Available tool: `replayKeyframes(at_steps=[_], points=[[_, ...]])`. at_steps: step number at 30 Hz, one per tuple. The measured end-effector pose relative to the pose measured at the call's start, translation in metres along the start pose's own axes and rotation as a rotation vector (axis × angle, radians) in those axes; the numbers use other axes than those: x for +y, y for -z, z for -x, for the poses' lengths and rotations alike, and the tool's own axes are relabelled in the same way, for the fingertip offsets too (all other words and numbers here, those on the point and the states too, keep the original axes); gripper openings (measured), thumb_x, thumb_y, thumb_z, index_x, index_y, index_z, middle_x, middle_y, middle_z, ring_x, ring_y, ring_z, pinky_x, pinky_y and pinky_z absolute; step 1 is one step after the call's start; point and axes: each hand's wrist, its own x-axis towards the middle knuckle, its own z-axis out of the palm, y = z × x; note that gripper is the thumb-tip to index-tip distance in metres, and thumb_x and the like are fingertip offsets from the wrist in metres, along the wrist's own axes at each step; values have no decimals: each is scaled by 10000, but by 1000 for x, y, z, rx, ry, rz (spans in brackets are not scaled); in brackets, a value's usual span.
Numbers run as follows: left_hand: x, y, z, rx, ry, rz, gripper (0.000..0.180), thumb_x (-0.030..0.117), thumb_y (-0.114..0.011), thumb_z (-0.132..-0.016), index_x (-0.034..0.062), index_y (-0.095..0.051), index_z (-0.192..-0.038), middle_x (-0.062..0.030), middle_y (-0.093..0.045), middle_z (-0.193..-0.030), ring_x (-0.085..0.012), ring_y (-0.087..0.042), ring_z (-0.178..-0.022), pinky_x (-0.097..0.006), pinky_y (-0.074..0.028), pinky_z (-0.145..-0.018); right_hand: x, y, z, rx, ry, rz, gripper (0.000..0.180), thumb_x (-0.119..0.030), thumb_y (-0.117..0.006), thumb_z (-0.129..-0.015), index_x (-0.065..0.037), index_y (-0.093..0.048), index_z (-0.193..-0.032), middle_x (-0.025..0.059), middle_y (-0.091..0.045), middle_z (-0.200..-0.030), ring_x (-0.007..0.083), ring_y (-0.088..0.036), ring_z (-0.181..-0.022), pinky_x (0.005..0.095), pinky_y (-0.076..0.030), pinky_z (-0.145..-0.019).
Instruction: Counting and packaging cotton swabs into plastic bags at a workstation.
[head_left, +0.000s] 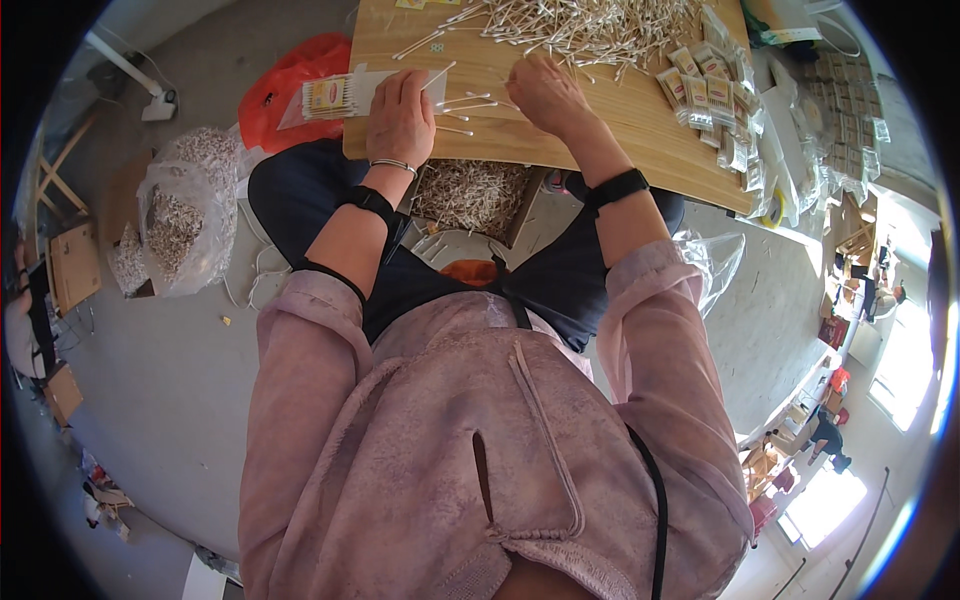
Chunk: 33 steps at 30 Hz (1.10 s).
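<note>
My left hand (400, 118) rests at the table's near left edge with its fingers curled down, and a cotton swab (438, 75) sticks out from beside its fingertips. Just left of it, a small clear packet of swabs with a yellow label (328, 97) lies on white sheet material. Several loose swabs (468, 102) are spread between my hands. At the near edge of a big heap of cotton swabs (600, 30), my right hand (547, 95) is closed, fingertips pressed together; what they hold, if anything, is hidden.
Filled swab packets (705, 90) are piled on the right of the wooden table (640, 150). A box of swabs (475, 195) sits below the table edge, between my legs. A red plastic bag (290, 85) and a clear sack of swabs (185, 220) are at the left.
</note>
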Motion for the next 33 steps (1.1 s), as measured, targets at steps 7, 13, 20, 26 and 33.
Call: replayKeyframes(at_steps=[7,13,20,26,33], points=[[-2,-3,0,9,-3,-11,292,101,-536,-855,68,-520,-1145,-118,-537,-1129,-295,-502,-1087,-390,-417,-953,28,0,18,298,-20,-508,192,-179,-546,-899,-13,-572,-994,166,-629,-806,328,-626,-790,358,-490,-710],[2,4,1,-14,25,-14,285,102,-523,-861,71,-526,-1144,-118,-538,-1139,-295,-500,-1092,-389,-413,-958,-4,-14,71,19,46,-521,193,-155,-599,-866,-33,-587,-1014,165,-625,-900,326,-598,-862,396,-475,-775],[1,2,0,-6,14,6,295,111,-521,-864,76,-521,-1157,-110,-541,-1140,-292,-496,-1100,-395,-408,-961,-25,-10,92,45,188,-330,151,-177,-604,-834,-81,-642,-945,125,-630,-914,311,-568,-943,420,-469,-834],[2,3,0,-18,23,-31,280,110,-526,-863,76,-528,-1142,-107,-541,-1141,-292,-495,-1099,-395,-413,-954,-3,-6,55,137,-141,-417,179,-241,-675,-785,-78,-697,-858,87,-652,-851,265,-610,-845,366,-486,-756],[2,4,1,-18,21,-15,281,94,-546,-851,73,-529,-1131,-110,-542,-1134,-295,-498,-1088,-397,-419,-946,2,-15,0,359,-306,-163,226,-288,-657,-793,-93,-686,-904,98,-624,-945,283,-570,-978,393,-455,-850]])
